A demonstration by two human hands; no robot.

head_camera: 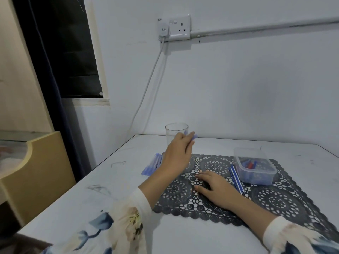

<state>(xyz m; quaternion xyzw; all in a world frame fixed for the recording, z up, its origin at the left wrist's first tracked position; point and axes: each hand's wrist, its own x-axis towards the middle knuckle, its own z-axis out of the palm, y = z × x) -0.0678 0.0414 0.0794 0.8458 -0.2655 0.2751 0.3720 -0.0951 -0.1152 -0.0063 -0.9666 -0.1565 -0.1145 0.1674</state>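
We see our left hand (178, 153) pinching a blue pen (194, 138). The pen is blurred and mostly hidden by the fingers, and its axis seems to run up and right, just beside the clear cup (174, 130). Our right hand (217, 187) lies spread flat on the lace mat (275, 198).

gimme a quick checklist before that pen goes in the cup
1. Grip on the blue pen: the left hand pinches it at the fingertips, blurred but held: ok.
2. Cup upright with its mouth open: ok.
3. Pen lined up over the cup's mouth: it shows beside the rim, and depth is unclear from this one view: cannot tell.
4. Room in the cup: the clear wall shows nothing inside: ok.
5. Right hand out of the way: it rests flat on the mat, apart from the cup: ok.
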